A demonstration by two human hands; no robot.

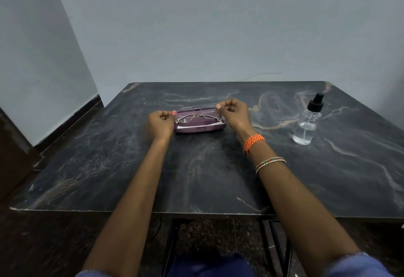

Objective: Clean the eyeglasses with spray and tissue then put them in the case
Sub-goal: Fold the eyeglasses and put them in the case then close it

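Over open purple case [200, 126]: L hand [160, 123] & R hand [234, 112], each pinching an end of eyeglasses [197, 115].

The surface [196, 178] is a dark slab with a marble pattern: pale and rust-toned veins run across it, densest toward the far right corner. Its near edge shows a thin light line. A dark metal frame [275, 252] supports it from below, with legs visible under the near edge. A plain pale blue-grey wall [207, 25] stands directly behind the far edge. A second wall [39, 57] meets it at the left, forming a corner, with a dark skirting band [72, 121] along its base. The floor [43, 244] under and beside the frame is dark and speckled. A thin wire-like strand [262, 75] lies along the wall just above the far edge.
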